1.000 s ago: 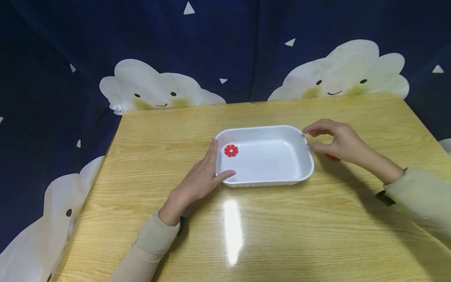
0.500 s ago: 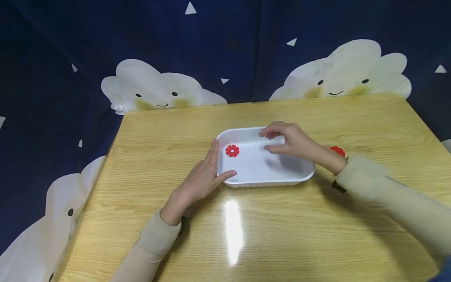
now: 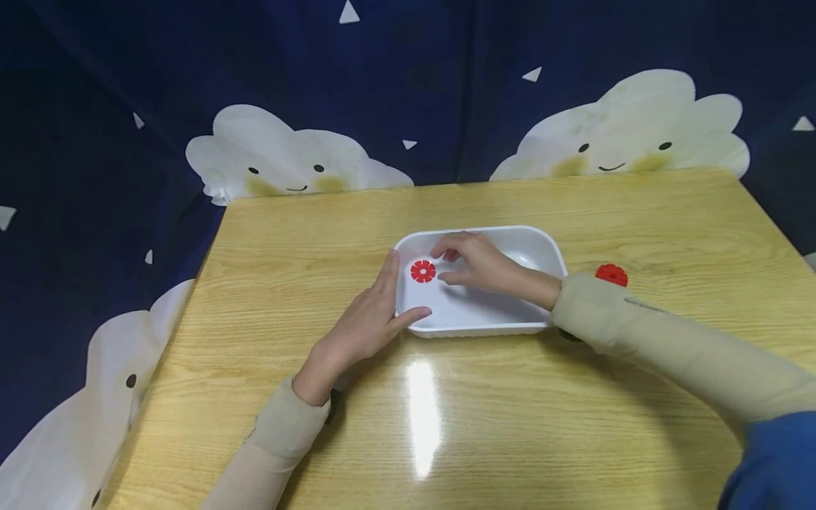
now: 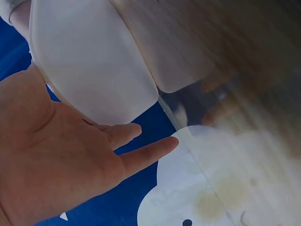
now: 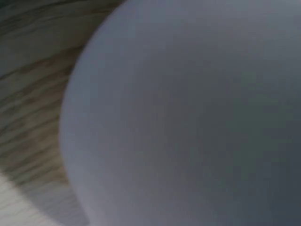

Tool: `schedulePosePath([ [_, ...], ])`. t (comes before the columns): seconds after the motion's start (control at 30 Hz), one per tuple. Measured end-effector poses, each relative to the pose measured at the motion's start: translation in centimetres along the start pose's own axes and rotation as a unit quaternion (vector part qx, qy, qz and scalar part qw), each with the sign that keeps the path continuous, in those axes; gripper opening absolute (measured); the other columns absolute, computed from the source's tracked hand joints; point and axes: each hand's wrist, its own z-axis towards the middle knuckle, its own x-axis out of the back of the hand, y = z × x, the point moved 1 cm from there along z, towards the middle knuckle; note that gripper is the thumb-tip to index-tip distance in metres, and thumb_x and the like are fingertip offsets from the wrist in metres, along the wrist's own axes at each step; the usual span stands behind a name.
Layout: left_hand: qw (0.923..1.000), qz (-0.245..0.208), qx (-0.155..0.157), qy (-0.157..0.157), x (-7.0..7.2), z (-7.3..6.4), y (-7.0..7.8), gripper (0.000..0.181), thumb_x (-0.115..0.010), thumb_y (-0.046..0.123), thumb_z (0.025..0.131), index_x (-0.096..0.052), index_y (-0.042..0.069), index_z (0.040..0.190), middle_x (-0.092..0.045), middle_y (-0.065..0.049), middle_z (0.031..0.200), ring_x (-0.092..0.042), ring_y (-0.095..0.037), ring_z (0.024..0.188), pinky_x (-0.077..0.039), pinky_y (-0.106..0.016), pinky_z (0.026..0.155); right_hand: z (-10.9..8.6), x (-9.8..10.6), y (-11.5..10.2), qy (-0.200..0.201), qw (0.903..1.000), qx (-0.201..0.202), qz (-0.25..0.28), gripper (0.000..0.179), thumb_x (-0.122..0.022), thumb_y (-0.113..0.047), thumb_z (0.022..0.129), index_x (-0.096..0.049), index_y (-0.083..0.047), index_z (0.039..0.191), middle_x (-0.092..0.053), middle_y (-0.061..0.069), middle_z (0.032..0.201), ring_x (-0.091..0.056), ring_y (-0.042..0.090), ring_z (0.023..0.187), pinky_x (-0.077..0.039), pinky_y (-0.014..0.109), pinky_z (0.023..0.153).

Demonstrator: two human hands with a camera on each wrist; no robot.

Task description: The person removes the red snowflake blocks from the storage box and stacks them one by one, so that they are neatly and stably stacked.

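Note:
In the head view a white plastic tray lies on the wooden table. A red notched snowflake disc rests flat on its floor near the left end. My left hand lies along the tray's left side with straight fingers, its thumb over the near rim. The left wrist view shows the left palm against the tray's outer wall. My right hand reaches into the tray from the right, thumb and fingers apart just right of the disc, holding nothing. The right wrist view shows mostly blurred tray wall.
More red notched plastic lies on the table right of the tray, partly behind the right sleeve. A dark blue cloth with white clouds hangs behind the table's far edge.
My right hand has moved left, from the tray's right end across to beside the red disc. My left hand, the tray and the disc have stayed in place.

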Motion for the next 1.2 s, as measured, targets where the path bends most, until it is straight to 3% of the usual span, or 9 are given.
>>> schedulePosePath([
  [0.4, 1.0, 0.0, -0.005, 0.005, 0.1, -0.1, 0.2, 0.103, -0.052, 0.061, 0.094, 0.007, 0.002, 0.155, 0.004, -0.012, 0.163, -0.01, -0.023, 0.147, -0.018, -0.037, 0.117, 0.2, -2.6, 0.0, 0.001, 0.9993, -0.015, -0.035, 0.04, -0.083, -0.004, 0.075, -0.068, 0.007, 0.11, -0.066, 0.016, 0.099, -0.061, 0.03, 0.091, -0.048, 0.038, 0.085],
  [0.73, 1.0, 0.005, 0.002, 0.002, 0.0, -0.1, 0.2, 0.104, -0.051, 0.063, 0.093, 0.008, 0.004, 0.155, 0.005, -0.011, 0.162, -0.011, -0.024, 0.147, -0.02, -0.039, 0.116, 0.1, -3.3, 0.3, 0.045, 0.9965, -0.046, -0.054, 0.039, -0.086, -0.011, 0.074, -0.069, 0.005, 0.105, -0.066, 0.015, 0.097, -0.056, 0.027, 0.092, -0.045, 0.039, 0.088],
  [1.2, 1.0, 0.008, 0.0, 0.001, 0.0, 0.0, 0.2, 0.104, -0.051, 0.062, 0.094, 0.008, 0.003, 0.155, 0.004, -0.012, 0.163, -0.011, -0.023, 0.147, -0.02, -0.038, 0.116, 0.4, -3.9, -0.2, 0.052, 0.9935, -0.084, -0.057, 0.033, -0.083, -0.011, 0.077, -0.067, 0.003, 0.101, -0.065, 0.014, 0.099, -0.054, 0.027, 0.098, -0.043, 0.038, 0.095],
])
